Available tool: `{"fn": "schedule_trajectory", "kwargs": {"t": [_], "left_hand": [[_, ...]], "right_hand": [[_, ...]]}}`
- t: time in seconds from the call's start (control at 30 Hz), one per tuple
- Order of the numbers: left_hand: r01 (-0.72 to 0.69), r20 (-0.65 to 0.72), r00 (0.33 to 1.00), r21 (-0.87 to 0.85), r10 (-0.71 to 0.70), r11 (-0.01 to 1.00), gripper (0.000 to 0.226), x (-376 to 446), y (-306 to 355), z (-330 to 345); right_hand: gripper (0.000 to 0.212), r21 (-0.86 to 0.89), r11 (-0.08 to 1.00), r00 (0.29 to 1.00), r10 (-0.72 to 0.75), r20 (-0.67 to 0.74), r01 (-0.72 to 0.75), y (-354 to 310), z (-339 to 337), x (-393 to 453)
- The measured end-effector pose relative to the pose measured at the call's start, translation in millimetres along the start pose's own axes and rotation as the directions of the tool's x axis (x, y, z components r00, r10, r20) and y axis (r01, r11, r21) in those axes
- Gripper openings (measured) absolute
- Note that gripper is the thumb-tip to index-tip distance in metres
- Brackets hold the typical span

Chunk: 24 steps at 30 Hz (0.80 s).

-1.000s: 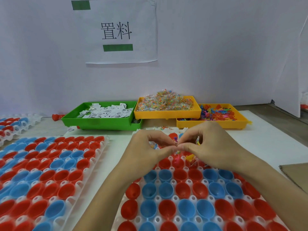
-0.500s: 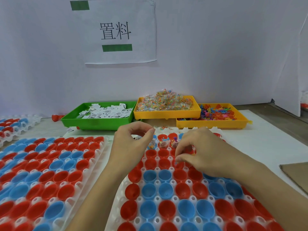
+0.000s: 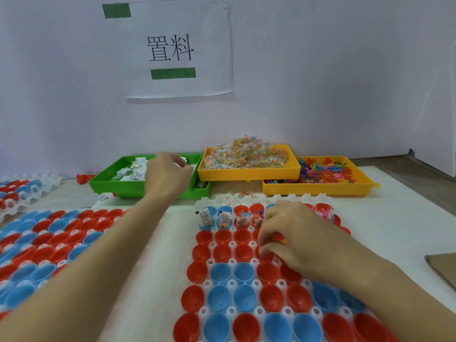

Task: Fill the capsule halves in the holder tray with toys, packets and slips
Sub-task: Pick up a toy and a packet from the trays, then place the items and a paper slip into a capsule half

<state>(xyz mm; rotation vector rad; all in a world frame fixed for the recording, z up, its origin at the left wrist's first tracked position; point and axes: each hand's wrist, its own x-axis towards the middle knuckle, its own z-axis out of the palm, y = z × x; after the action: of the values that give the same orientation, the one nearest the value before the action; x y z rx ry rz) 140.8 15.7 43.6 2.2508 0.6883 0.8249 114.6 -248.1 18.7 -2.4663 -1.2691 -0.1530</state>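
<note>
Slips (image 3: 133, 174) lie heaped in the green tray (image 3: 108, 186) at the far side of the tabletop (image 3: 365, 218); they look like thin folded paper, feather-light and limp, likely best pinched at an edge, one at a time, since they may cling together. Above that heap the left hand (image 3: 167, 176) hangs with fingers (image 3: 183, 166) curled down; whether they already pinch a slip I cannot tell. Nearer, the right hand (image 3: 293, 235) rests over the holder tray (image 3: 230, 311), its fingers bent around small coloured toys (image 3: 280, 239) just above a red capsule half (image 3: 267, 255).
</note>
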Motion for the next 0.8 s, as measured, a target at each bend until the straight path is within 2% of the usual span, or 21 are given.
{"fn": "schedule_trajectory", "kwargs": {"t": [0.17,0.27,0.47,0.8], "left_hand": [[-0.072,0.116,0.992,0.290,0.039,0.954,0.013,44,-31,5],[-0.090,0.183,0.983,0.326,0.031,0.941,0.015,59,-37,7],[-0.046,0.272,0.960,0.399,-0.070,0.916,0.041,73,-32,15],[-0.093,0.253,0.968,0.360,-0.001,0.928,0.011,73,-35,14]], "right_hand": [[0.014,-0.001,1.000,0.999,-0.022,-0.036,0.022,1,-3,-3],[0.015,0.005,1.000,0.999,-0.026,-0.032,0.026,2,-4,-4],[0.014,0.011,1.000,0.999,-0.027,-0.024,0.027,1,-5,-3],[0.015,0.004,1.000,0.999,-0.027,-0.034,0.027,1,-7,-5]]}}
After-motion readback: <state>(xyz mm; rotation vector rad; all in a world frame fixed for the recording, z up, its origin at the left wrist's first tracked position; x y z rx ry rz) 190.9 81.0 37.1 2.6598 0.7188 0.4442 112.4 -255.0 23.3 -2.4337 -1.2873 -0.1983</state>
